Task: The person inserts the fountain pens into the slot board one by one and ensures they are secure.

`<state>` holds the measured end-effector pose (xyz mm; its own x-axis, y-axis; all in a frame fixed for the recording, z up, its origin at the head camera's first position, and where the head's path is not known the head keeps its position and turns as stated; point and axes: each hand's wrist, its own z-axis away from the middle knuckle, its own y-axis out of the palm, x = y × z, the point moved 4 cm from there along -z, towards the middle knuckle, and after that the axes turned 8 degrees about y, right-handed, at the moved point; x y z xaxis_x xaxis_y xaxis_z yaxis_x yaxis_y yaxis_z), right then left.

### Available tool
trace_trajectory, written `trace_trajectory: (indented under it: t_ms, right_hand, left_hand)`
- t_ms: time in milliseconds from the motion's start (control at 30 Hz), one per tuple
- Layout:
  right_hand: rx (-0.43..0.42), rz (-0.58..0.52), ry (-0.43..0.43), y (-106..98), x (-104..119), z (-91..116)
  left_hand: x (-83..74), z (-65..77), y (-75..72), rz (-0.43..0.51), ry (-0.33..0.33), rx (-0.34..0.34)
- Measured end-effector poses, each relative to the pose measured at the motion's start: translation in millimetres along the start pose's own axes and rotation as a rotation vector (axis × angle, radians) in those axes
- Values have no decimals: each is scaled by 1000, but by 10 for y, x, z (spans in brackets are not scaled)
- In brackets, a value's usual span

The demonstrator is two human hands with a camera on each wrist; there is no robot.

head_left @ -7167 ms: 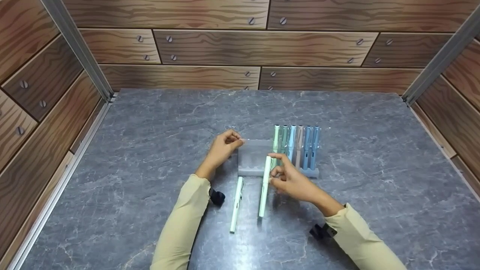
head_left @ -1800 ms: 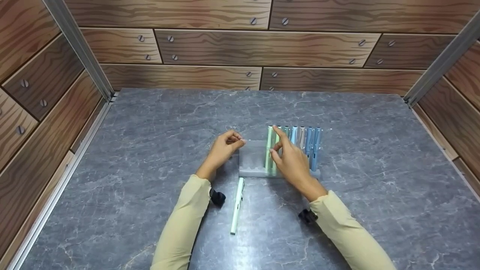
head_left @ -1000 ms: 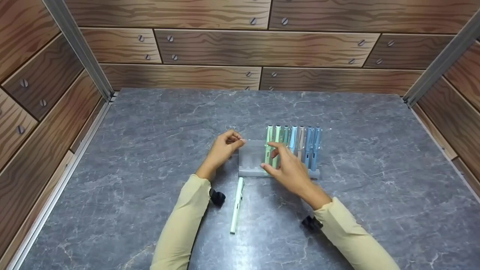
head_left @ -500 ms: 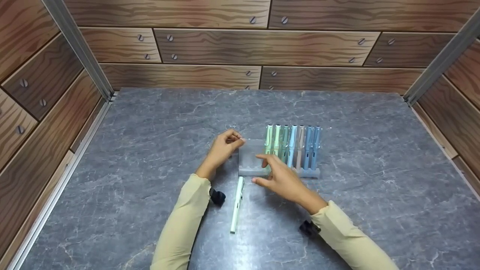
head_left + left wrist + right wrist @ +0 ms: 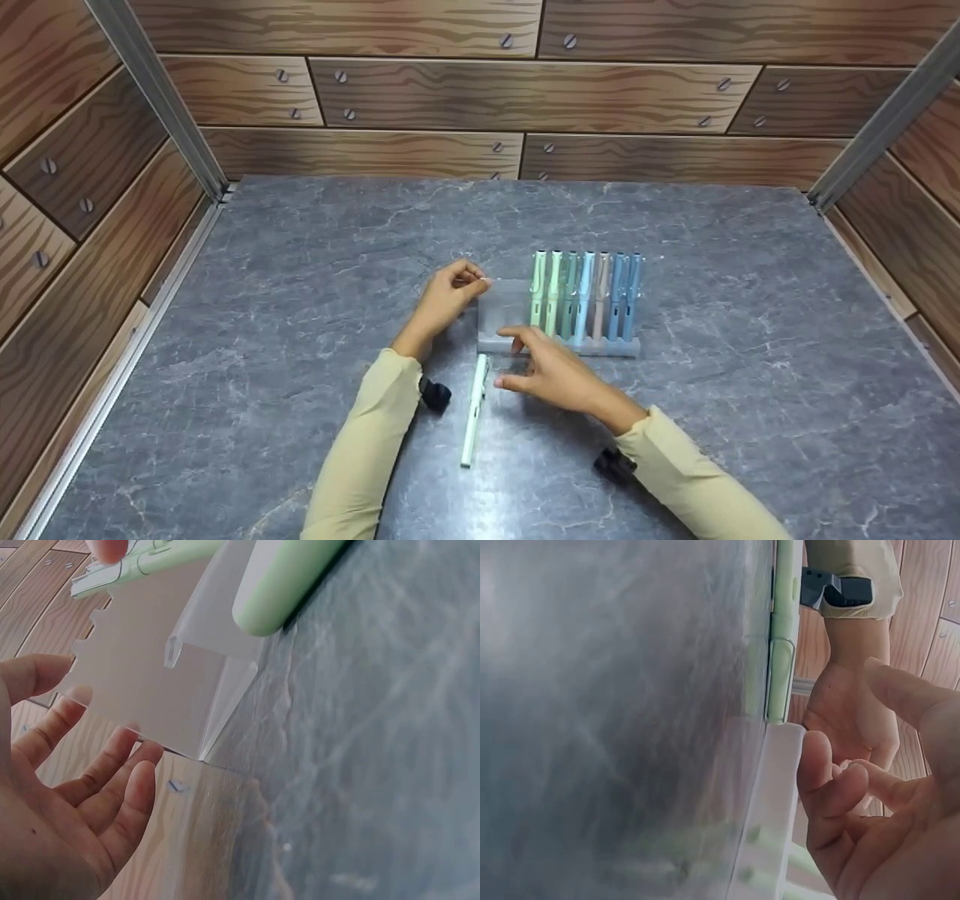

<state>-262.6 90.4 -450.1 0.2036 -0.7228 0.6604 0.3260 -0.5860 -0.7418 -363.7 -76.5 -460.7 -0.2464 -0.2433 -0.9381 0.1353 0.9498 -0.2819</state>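
A frosted clear pen stand (image 5: 502, 311) is on the table, with several capped pens (image 5: 583, 296) upright in a row on its right part. My left hand (image 5: 450, 296) pinches the stand's upper left corner between thumb and index finger. In the left wrist view, the other fingers of that hand (image 5: 82, 787) lie behind the stand's panel (image 5: 142, 675). One pale green pen (image 5: 472, 412) lies on the table before the stand's left end. Just right of its upper end is my right hand (image 5: 559, 371), thumb and index finger spread apart, holding nothing.
Grey marbled table (image 5: 300, 240) surrounds the stand. Wood-patterned panels (image 5: 420, 94) form the back and side walls, with metal posts (image 5: 161, 97) at the corners. A black wrist camera (image 5: 435, 394) sits on the left sleeve, another (image 5: 616, 465) on the right.
The pale green pen my right hand held earlier now stands leftmost in the row. That hand has let go and moved down and left to the lying pen. My left hand stays put.
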Motion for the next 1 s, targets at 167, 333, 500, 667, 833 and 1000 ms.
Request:
trace_trajectory:
  t_ms: [167,333,500,667,833,1000]
  right_hand:
    - [30,9,-10,46,11,-4]
    - [58,24,-18,93,13,-15]
    - [101,18,0,135,6,-31]
    - [147,4,8,169,8,-45]
    - [165,7,5,189,13,-64]
    - [172,22,11,201,28,-95]
  left_hand:
    - [9,2,3,-4,-5,5]
    - [9,8,2,4,-1,1]
    - [11,9,2,7,5,-3]
    - [12,10,2,1,4,3]
    - [13,8,-3,-1,1,11]
    - [9,0,-6,-2,1,14]
